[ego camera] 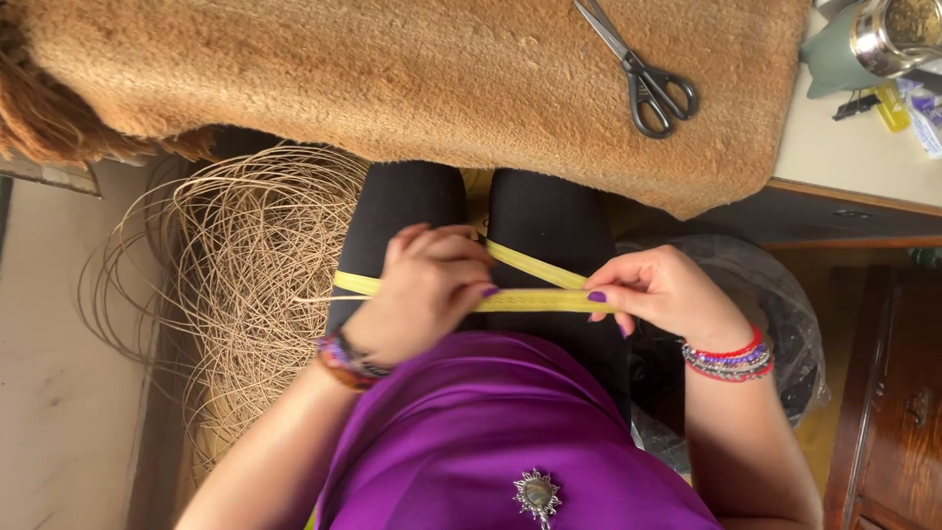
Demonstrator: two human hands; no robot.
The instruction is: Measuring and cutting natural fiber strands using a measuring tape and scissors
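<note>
Over my lap, my left hand (pixel 422 290) and my right hand (pixel 662 290) both pinch flat yellow strips (pixel 535 299). One strip runs level between the two hands. A second strip (pixel 530 263) crosses it at a slant, passing under my left fingers. A strip end (pixel 355 283) sticks out to the left over my thigh. Both wrists wear beaded bracelets. My legs are in black, my top is purple.
A tan fuzzy cloth (pixel 412 69) covers the table ahead, with grey scissors (pixel 643 79) lying on it. A loose coil of thin cane (pixel 245 275) sits on the floor at the left. A clear plastic bag (pixel 765 314) and a wooden cabinet (pixel 893 393) stand at the right.
</note>
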